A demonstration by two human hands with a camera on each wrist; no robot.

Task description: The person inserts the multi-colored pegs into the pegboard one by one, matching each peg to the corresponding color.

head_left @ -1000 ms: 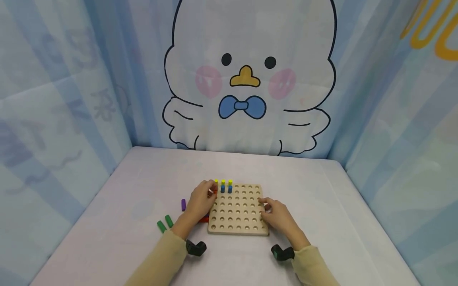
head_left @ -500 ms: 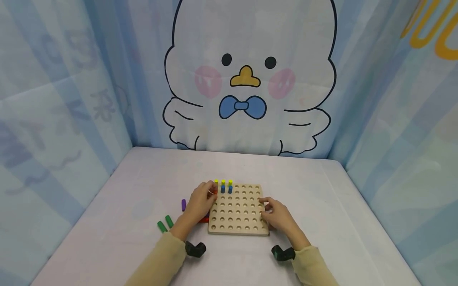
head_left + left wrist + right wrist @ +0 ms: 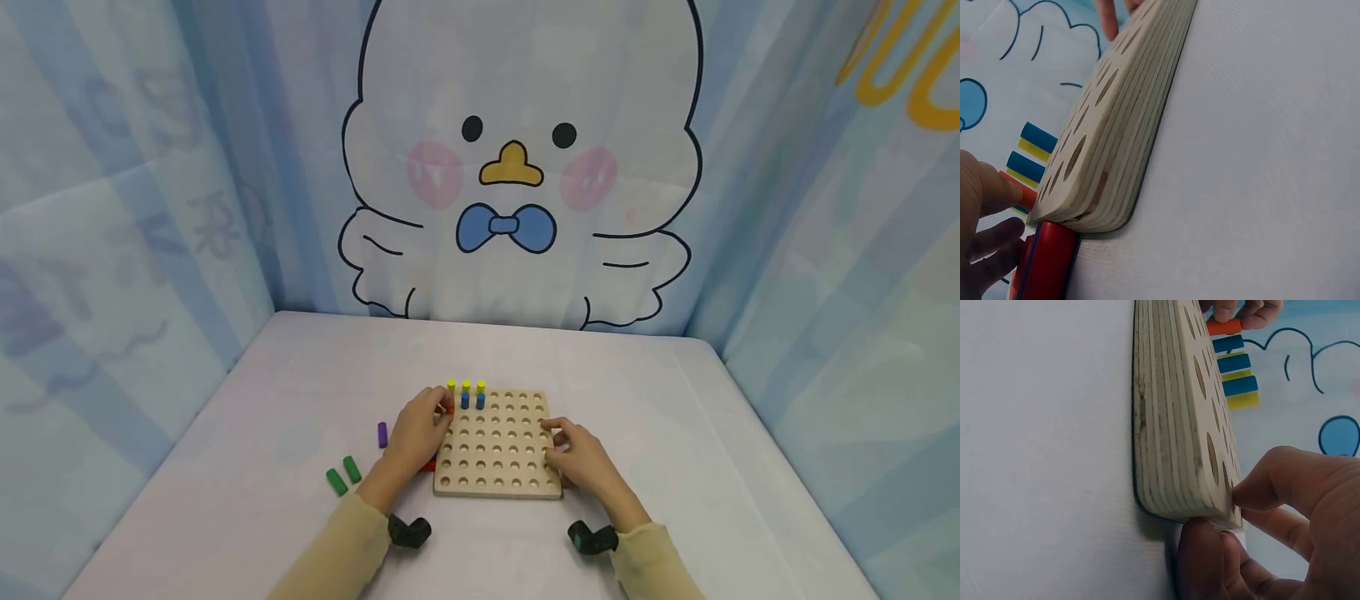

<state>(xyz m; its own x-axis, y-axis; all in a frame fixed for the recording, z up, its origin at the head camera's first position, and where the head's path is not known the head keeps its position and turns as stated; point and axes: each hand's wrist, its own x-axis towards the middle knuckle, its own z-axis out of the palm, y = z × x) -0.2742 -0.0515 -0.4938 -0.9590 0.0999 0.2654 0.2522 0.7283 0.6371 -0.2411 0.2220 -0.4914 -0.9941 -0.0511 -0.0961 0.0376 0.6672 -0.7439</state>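
My left hand is at the far left part of the wooden pegboard. Thumb and finger pinch an orange peg that stands at the board's left column, in front of a blue one. Yellow pegs line the back row, and blue pegs stand in the row before them. On the right, my right hand grips the board's edge, with a digit on top and others against the side. Red pegs lie on the table against the board's left side, partly hidden by my left hand in the head view.
To the left of the board lie a purple peg and two green pegs. The table is covered with a pale cloth. Behind it hangs a curtain with a cartoon bird.
The head view has tilted up a little, so everything sits slightly lower in it. Both hands keep their places at the board, with the left still pinching the orange peg.
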